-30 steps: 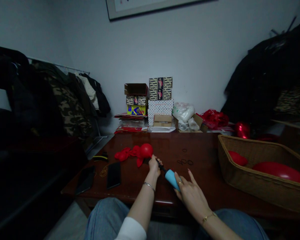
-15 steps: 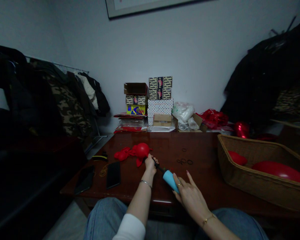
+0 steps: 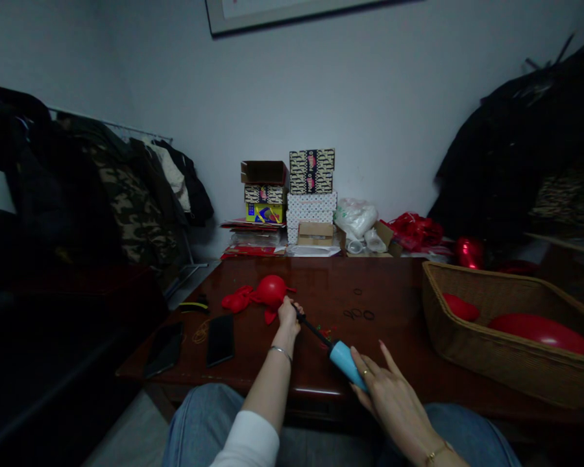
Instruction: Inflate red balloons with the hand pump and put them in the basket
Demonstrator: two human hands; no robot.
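Observation:
My left hand [image 3: 288, 316] is closed round the neck of a small, partly inflated red balloon [image 3: 271, 289] where it sits on the black nozzle of a hand pump. My right hand [image 3: 388, 397] grips the light blue handle of the pump [image 3: 346, 362], index finger stretched out, near my lap. The pump's thin black rod shows between both hands. A heap of limp red balloons [image 3: 241, 299] lies on the dark wooden table [image 3: 379, 337] just left of the inflated one.
Two dark phones [image 3: 220, 339] lie at the table's left front. A wicker basket [image 3: 496, 350] with inflated red balloons stands on the right. Black rubber bands [image 3: 357, 314] lie mid-table. Stacked boxes [image 3: 311, 194] and bags line the wall; clothes hang on both sides.
My right hand has pulled the blue pump handle back towards me, baring more of the black rod. The balloon and my left hand have shifted slightly left.

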